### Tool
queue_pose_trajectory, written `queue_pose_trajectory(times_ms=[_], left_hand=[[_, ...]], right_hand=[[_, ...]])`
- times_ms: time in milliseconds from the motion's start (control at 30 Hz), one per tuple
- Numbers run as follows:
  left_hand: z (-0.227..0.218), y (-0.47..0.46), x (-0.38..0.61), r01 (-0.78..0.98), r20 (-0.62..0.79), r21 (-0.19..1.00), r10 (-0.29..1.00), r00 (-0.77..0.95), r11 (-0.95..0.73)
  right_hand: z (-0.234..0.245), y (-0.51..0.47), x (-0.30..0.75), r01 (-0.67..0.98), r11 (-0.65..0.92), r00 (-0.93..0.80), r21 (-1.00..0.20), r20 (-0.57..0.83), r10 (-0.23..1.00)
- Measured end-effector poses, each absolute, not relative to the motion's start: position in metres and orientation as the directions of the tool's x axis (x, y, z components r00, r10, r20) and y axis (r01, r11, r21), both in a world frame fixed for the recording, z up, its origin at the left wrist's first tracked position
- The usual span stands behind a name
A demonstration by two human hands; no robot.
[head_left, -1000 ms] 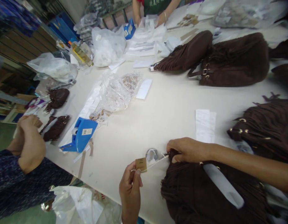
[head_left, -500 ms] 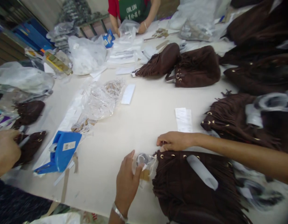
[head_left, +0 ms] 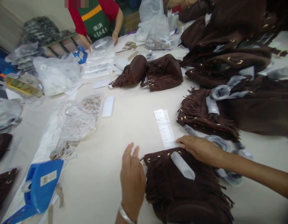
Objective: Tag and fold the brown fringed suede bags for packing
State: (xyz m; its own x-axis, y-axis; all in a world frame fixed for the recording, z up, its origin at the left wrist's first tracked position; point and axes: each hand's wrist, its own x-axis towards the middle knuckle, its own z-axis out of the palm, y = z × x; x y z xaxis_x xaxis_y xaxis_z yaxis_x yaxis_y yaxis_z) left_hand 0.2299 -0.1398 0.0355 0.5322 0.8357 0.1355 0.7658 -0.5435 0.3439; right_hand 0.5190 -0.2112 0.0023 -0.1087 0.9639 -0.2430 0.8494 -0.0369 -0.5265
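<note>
A brown fringed suede bag (head_left: pixel 181 193) lies in front of me on the pale table (head_left: pixel 130 124), with a white rolled paper tube (head_left: pixel 182 165) on top of it. My left hand (head_left: pixel 132 180) rests flat against the bag's left edge, fingers stretched out, holding nothing. My right hand (head_left: pixel 199 147) lies open on the bag's upper right corner, fingertips touching a white paper strip (head_left: pixel 165 127). The tag and string seen earlier are hidden.
More brown fringed bags (head_left: pixel 204 115) pile up at right and one (head_left: pixel 153 73) lies mid-table. A blue tape dispenser (head_left: pixel 38 186) sits at lower left beside clear plastic bags (head_left: pixel 76 119). A person in a red shirt and green apron (head_left: pixel 97 21) works at the far end.
My left hand let go of the brown tag and now lies flat at the bag's edge. My right hand slid rightward along the bag's top. The view turned right.
</note>
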Motion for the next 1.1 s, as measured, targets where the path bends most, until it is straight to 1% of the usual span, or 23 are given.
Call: queue_pose_trajectory(times_ms=[33, 100, 167, 267, 333, 400, 433, 467, 500, 567, 600, 633, 667, 700, 733, 800, 867, 900, 933, 1000, 1100], left_hand=[[0.032, -0.156, 0.238, 0.726, 0.118, 0.392, 0.813, 0.570, -0.565], [0.018, -0.186, 0.251, 0.624, 0.047, 0.416, 0.702, 0.711, -0.661], [-0.002, -0.204, 0.257, 0.601, -0.012, 0.368, 0.643, 0.766, -0.710], [-0.036, -0.206, 0.254, 0.557, -0.027, 0.249, 0.569, 0.822, -0.792], [-0.049, -0.198, 0.250, 0.531, -0.013, 0.187, 0.539, 0.842, -0.826], [-0.049, -0.189, 0.247, 0.519, -0.003, 0.176, 0.527, 0.850, -0.836], [-0.043, -0.186, 0.247, 0.504, -0.005, 0.209, 0.515, 0.857, -0.838], [-0.032, -0.183, 0.245, 0.483, -0.005, 0.276, 0.502, 0.865, -0.831], [-0.018, -0.182, 0.244, 0.467, 0.001, 0.372, 0.504, 0.864, -0.802], [0.016, -0.187, 0.238, 0.453, 0.016, 0.598, 0.575, 0.818, -0.661], [0.031, -0.194, 0.234, 0.453, 0.016, 0.688, 0.635, 0.772, -0.568], [0.043, -0.204, 0.230, 0.453, 0.009, 0.742, 0.683, 0.730, -0.494], [0.050, -0.216, 0.226, 0.456, 0.004, 0.763, 0.708, 0.706, -0.459], [0.050, -0.230, 0.222, 0.461, -0.004, 0.752, 0.696, 0.718, -0.471], [0.045, -0.245, 0.219, 0.464, -0.008, 0.718, 0.661, 0.750, -0.518], [0.021, -0.272, 0.214, 0.468, -0.008, 0.635, 0.601, 0.799, -0.614], [-0.007, -0.293, 0.211, 0.456, 0.042, 0.573, 0.580, 0.814, -0.681], [-0.018, -0.300, 0.210, 0.452, 0.068, 0.563, 0.583, 0.810, -0.692], [-0.024, -0.304, 0.210, 0.453, 0.084, 0.569, 0.597, 0.798, -0.686], [-0.022, -0.304, 0.211, 0.479, 0.062, 0.640, 0.661, 0.747, -0.601], [0.008, -0.284, 0.210, 0.470, -0.085, 0.815, 0.732, 0.676, -0.339]], right_hand=[[-0.003, -0.222, 0.516, 0.866, -0.038, -0.074, -0.498, -0.203, 0.976], [-0.015, -0.238, 0.507, 0.897, -0.042, -0.018, -0.439, -0.130, 0.991], [-0.028, -0.249, 0.498, 0.930, -0.001, -0.023, -0.368, -0.062, 0.998], [-0.042, -0.255, 0.490, 0.962, 0.091, -0.088, -0.257, 0.023, 0.996], [-0.047, -0.253, 0.488, 0.970, 0.110, -0.100, -0.217, 0.059, 0.993], [-0.045, -0.251, 0.488, 0.971, 0.109, -0.093, -0.212, 0.086, 0.992], [-0.042, -0.251, 0.489, 0.969, 0.111, -0.091, -0.221, 0.097, 0.991], [-0.036, -0.252, 0.489, 0.965, 0.110, -0.086, -0.237, 0.111, 0.990], [-0.028, -0.256, 0.489, 0.961, 0.100, -0.067, -0.258, 0.132, 0.989], [-0.008, -0.273, 0.485, 0.945, 0.062, -0.002, -0.322, 0.183, 0.983], [0.003, -0.286, 0.480, 0.928, 0.039, 0.038, -0.371, 0.199, 0.979], [0.012, -0.301, 0.475, 0.903, 0.020, 0.072, -0.430, 0.197, 0.978], [0.018, -0.318, 0.469, 0.871, 0.015, 0.083, -0.492, 0.178, 0.981], [0.021, -0.336, 0.463, 0.833, 0.022, 0.069, -0.552, 0.144, 0.987], [0.019, -0.353, 0.457, 0.800, 0.041, 0.033, -0.599, 0.112, 0.993], [0.005, -0.380, 0.448, 0.750, 0.091, -0.054, -0.655, 0.076, 0.996], [-0.018, -0.397, 0.444, 0.711, 0.125, -0.127, -0.692, 0.048, 0.991], [-0.029, -0.402, 0.443, 0.695, 0.127, -0.148, -0.707, 0.032, 0.988], [-0.038, -0.405, 0.444, 0.682, 0.119, -0.161, -0.722, 0.011, 0.987], [-0.044, -0.406, 0.449, 0.664, 0.092, -0.170, -0.742, -0.030, 0.985], [-0.019, -0.387, 0.473, 0.670, 0.034, -0.142, -0.742, -0.083, 0.986]])
